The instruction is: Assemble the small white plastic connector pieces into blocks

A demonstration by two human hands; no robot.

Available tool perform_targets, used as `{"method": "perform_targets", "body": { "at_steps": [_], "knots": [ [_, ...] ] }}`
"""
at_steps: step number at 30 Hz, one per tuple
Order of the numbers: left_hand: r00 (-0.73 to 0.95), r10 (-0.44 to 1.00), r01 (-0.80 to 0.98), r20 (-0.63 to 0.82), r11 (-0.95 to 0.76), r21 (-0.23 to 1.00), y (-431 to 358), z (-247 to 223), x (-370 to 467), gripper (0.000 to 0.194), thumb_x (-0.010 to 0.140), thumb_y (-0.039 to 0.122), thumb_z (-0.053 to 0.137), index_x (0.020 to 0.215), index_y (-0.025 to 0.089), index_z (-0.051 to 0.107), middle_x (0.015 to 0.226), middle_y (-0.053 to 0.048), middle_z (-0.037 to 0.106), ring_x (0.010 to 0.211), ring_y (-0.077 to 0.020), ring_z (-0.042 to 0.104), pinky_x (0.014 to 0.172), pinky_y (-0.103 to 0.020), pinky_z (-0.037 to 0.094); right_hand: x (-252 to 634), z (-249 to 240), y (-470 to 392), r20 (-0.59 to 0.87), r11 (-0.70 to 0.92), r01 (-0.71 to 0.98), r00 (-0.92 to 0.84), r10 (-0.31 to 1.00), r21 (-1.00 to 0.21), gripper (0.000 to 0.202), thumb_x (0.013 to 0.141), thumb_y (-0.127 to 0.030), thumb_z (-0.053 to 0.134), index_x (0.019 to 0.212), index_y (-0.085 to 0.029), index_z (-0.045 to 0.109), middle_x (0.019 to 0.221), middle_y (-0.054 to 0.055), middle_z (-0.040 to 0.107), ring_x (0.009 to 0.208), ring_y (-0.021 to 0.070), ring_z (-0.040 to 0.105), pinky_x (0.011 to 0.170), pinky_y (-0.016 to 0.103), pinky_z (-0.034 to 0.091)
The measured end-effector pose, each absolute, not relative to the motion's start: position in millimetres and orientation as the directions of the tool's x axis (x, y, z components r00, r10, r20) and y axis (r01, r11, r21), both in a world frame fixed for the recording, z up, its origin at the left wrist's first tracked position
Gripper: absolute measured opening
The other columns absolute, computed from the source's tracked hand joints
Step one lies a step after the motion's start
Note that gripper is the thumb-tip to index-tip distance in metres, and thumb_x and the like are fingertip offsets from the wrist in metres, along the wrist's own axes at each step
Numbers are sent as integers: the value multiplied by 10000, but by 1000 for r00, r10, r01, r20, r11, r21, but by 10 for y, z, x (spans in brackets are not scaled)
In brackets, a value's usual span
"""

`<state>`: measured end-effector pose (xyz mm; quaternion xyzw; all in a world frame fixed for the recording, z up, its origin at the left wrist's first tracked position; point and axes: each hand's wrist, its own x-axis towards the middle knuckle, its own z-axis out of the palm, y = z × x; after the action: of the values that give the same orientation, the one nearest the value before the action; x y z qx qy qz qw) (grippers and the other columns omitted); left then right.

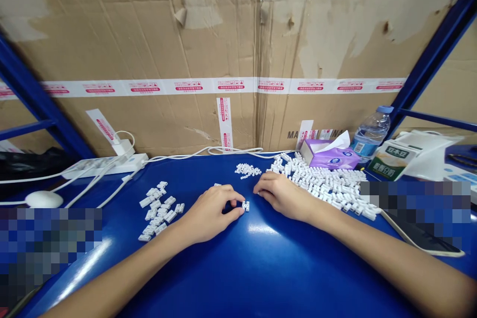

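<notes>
Thumb and fingers of my left hand are closed on a small white plastic piece with dark slots, just above or on the blue table. To its right, my right hand has its fingers curled down together near the tabletop; whatever is between the fingertips is hidden. Behind the hands lies a little heap of tiny white parts. A large pile of white plastic pieces spreads beyond my right hand and forearm. Left of my left hand is a looser group of similar white pieces.
A purple tissue pack, a water bottle and a green-and-white carton stand at the back right. A phone lies at right. White cables and a power strip run along the back left, before a cardboard wall.
</notes>
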<state>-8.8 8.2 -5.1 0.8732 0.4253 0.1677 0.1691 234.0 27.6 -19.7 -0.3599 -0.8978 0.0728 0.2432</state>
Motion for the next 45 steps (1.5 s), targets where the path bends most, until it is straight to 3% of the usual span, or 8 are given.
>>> {"method": "perform_targets", "body": {
  "at_steps": [6, 11, 36, 45],
  "knots": [
    [619, 768, 663, 164, -623, 415, 46, -65, -69, 186, 967, 343, 587, 1011, 255, 745, 911, -4, 655, 810, -183, 581, 714, -307, 404, 2219, -125, 123, 448, 781, 448, -644, 620, -436, 218, 948, -61, 577, 1010, -189, 743, 948, 52, 739, 915, 188, 653, 850, 339, 527],
    [643, 746, 640, 171, -647, 415, 30, -53, -55, 191, 968, 311, 586, 838, 198, 669, 888, 0, 634, 775, -164, 573, 704, -304, 392, 2173, -121, 55, 472, 797, 388, -654, 592, -462, 221, 959, -80, 576, 1017, -199, 751, 965, 49, 745, 907, 183, 650, 835, 338, 528],
    [649, 743, 635, 165, -648, 421, 40, -49, -59, 155, 971, 310, 600, 966, 240, 738, 910, 11, 639, 799, -159, 574, 700, -298, 378, 2220, -105, 45, 467, 848, 338, -720, 513, -409, 254, 939, -48, 567, 992, -178, 779, 980, 75, 737, 952, 215, 607, 838, 367, 530],
    [645, 746, 639, 164, -645, 419, 38, -51, -62, 152, 961, 306, 607, 951, 228, 737, 911, 1, 646, 785, -163, 580, 702, -302, 389, 2224, -104, 13, 458, 818, 357, -693, 556, -451, 203, 905, -83, 641, 1014, -195, 771, 1019, 52, 726, 980, 194, 618, 895, 353, 511]
  ]
}}
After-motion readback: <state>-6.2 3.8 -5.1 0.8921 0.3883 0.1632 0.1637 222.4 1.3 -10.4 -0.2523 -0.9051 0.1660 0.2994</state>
